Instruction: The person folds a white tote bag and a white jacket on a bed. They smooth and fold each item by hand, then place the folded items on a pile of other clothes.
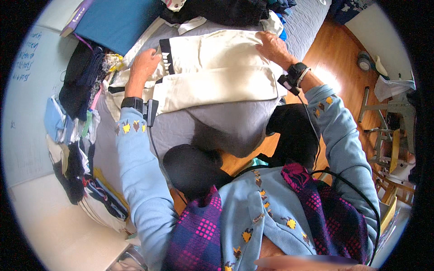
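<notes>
A cream-white garment (217, 81) lies folded into a long strip on the grey quilted bed cover (173, 128). Its left part carries a black band with white bars (166, 56). Just left of that band, my left hand (144, 66) touches the pale cloth with curled fingers; whether it pinches any fabric is hidden. At the garment's upper right corner rests my right hand (274, 47), its fingers over the edge. Its grip on the cloth cannot be made out. Both wrists wear black straps with small cabled devices.
Dark clothes (220, 12) are heaped at the far side of the bed. A large blue flat box or board (118, 23) and a purple-spined book (78, 17) lie upper left. More clothes (74, 125) line the left wall. Wooden floor (325, 57) and a metal-legged stand (383, 111) are at right.
</notes>
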{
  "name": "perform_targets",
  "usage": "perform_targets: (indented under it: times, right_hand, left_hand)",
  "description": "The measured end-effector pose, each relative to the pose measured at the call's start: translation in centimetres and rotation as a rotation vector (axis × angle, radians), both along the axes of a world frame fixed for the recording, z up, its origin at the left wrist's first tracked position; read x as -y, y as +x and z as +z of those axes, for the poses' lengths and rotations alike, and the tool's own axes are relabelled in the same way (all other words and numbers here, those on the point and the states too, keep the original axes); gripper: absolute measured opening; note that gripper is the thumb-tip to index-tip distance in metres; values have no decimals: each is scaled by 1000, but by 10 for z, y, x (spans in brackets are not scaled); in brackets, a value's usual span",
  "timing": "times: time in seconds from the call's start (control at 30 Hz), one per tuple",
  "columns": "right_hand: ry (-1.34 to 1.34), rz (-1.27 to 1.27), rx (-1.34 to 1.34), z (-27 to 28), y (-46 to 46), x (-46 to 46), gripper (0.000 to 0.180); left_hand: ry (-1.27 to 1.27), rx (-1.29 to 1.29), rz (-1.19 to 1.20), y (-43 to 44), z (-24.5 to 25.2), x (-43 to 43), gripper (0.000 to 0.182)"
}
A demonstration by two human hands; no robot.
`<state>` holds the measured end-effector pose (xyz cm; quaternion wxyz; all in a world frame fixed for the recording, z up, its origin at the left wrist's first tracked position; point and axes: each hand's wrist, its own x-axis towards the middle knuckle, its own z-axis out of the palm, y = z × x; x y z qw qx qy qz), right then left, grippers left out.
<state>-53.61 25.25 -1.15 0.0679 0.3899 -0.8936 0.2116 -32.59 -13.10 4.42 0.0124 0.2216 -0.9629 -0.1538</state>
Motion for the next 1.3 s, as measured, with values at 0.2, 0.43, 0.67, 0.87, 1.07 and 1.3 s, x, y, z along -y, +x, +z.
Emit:
perform_targets:
  times: [0.2, 0.43, 0.67, 0.87, 1.07, 1.3]
  right_hand:
    - [-42, 29, -84, -5, -56, 11, 34]
    - [369, -55, 97, -3, -73, 25, 28]
    - [155, 50, -197, 8, -47, -2, 12]
    - [151, 351, -291, 0, 2, -58, 6]
    - [211, 391, -144, 0, 13, -65, 14]
    - [-42, -84, 360, 5, 42, -99, 32]
  left_hand:
    - [-101, -139, -253, -77, -21, -8, 45]
    - [-248, 232, -200, -104, -46, -1, 46]
    - [-382, -404, -486, -53, -28, -12, 19]
    - [-545, -393, -663, 25, -39, -35, 15]
    - [-452, -148, -552, 38, -40, -44, 26]
    - [-134, -504, -122, 87, -41, -34, 37]
